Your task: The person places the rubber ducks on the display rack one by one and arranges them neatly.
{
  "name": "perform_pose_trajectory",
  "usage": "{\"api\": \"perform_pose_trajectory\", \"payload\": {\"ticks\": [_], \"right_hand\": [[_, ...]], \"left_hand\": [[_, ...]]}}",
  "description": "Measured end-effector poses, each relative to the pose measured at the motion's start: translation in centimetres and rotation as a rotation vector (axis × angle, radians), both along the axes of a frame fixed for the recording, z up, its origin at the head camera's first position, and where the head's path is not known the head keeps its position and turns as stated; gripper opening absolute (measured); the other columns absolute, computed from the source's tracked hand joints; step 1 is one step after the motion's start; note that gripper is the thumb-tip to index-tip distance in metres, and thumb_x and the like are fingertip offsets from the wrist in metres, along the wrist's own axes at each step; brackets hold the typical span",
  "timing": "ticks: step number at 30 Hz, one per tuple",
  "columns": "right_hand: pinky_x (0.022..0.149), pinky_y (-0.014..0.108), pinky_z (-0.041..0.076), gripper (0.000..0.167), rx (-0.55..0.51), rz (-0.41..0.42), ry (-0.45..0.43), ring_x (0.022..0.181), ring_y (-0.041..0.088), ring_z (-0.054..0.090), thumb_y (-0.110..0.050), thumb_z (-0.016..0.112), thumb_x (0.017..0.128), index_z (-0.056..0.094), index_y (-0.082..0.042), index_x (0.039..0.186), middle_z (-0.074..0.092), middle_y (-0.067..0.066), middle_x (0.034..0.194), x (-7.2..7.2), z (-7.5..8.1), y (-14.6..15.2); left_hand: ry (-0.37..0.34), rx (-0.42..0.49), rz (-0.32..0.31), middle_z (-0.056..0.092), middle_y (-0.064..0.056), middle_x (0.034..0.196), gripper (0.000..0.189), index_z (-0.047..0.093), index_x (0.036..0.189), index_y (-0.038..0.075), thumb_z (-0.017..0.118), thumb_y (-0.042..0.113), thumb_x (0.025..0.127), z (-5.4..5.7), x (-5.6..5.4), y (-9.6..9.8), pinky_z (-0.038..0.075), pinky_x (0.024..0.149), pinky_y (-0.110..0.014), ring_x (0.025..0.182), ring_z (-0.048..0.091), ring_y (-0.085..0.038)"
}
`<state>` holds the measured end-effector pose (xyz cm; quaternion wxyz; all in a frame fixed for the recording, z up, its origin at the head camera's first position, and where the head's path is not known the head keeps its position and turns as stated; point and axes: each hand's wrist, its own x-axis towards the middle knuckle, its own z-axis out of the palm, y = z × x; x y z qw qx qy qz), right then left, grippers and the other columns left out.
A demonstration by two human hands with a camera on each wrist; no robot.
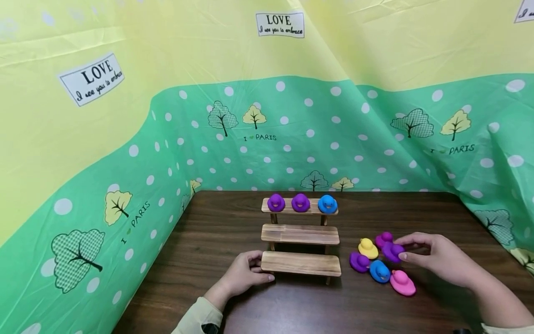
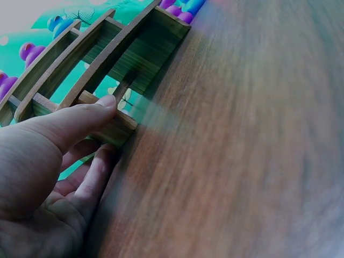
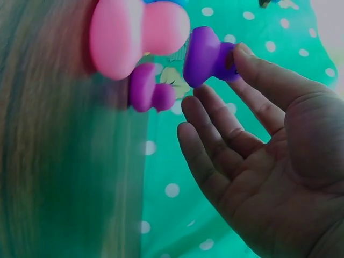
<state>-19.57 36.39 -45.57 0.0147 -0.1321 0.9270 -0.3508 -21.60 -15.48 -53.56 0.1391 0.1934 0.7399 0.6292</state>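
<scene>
My right hand [image 1: 438, 257] pinches a purple rubber duck [image 1: 393, 252] by its head between thumb and finger. In the right wrist view that duck [image 3: 201, 56] is off the table, the other fingers spread below it. My left hand [image 1: 244, 274] grips the lower left end of a three-tier wooden stand [image 1: 300, 263]; in the left wrist view the thumb lies on its foot [image 2: 115, 126], with fingers behind. Two purple ducks [image 1: 276, 202] and a blue duck [image 1: 327, 204] sit in a row on the top tier. The middle and bottom tiers are bare.
Around the held duck lie a yellow duck [image 1: 368, 248], a blue duck [image 1: 380, 271], a pink duck [image 1: 403, 283] and two purple ducks [image 1: 359, 262] on the dark wooden table [image 1: 225, 218]. A green and yellow printed cloth [image 1: 250, 162] hangs behind and at both sides.
</scene>
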Motion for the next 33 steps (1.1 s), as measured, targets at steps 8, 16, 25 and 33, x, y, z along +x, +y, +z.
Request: {"api": "perform_pose_trajectory", "payload": {"ticks": [8,16,25,33], "right_hand": [[0.079,0.02,0.058,0.029,0.0,-0.024,0.05,0.106,0.009,0.069,-0.036,0.081,0.094,0.076,-0.024,0.12,0.073,0.004,0.124,0.5,1.6,-1.8],[0.078,0.02,0.059,0.028,-0.004,-0.056,0.078,0.099,0.007,0.069,-0.038,0.08,0.095,0.075,-0.022,0.117,0.075,0.0,0.113,0.9,2.7,-4.0],[0.072,0.024,0.06,0.029,-0.021,-0.098,0.058,0.094,0.021,0.07,-0.04,0.078,0.096,0.074,-0.019,0.117,0.075,0.0,0.106,0.9,3.4,-7.2],[0.057,0.027,0.054,0.031,-0.088,-0.099,0.131,0.077,0.018,0.068,-0.04,0.078,0.096,0.074,-0.02,0.119,0.075,-0.003,0.092,1.4,4.2,-9.9]], "left_hand": [[-0.003,0.002,-0.004,0.075,-0.012,0.112,0.047,0.067,0.124,-0.004,0.087,-0.003,0.082,0.1,0.0,0.0,0.062,0.092,-0.03,0.103,0.074,-0.021],[-0.001,0.0,-0.004,0.075,-0.012,0.113,0.046,0.067,0.124,-0.004,0.087,-0.003,0.082,0.1,0.0,0.0,0.062,0.092,-0.03,0.104,0.074,-0.021],[0.0,-0.007,0.001,0.075,-0.012,0.112,0.045,0.068,0.123,-0.004,0.087,-0.003,0.082,0.2,0.0,0.1,0.062,0.092,-0.029,0.103,0.074,-0.02],[0.002,-0.007,-0.002,0.075,-0.012,0.11,0.044,0.068,0.122,-0.003,0.087,-0.003,0.082,0.3,0.1,0.1,0.062,0.091,-0.029,0.102,0.074,-0.02]]}}
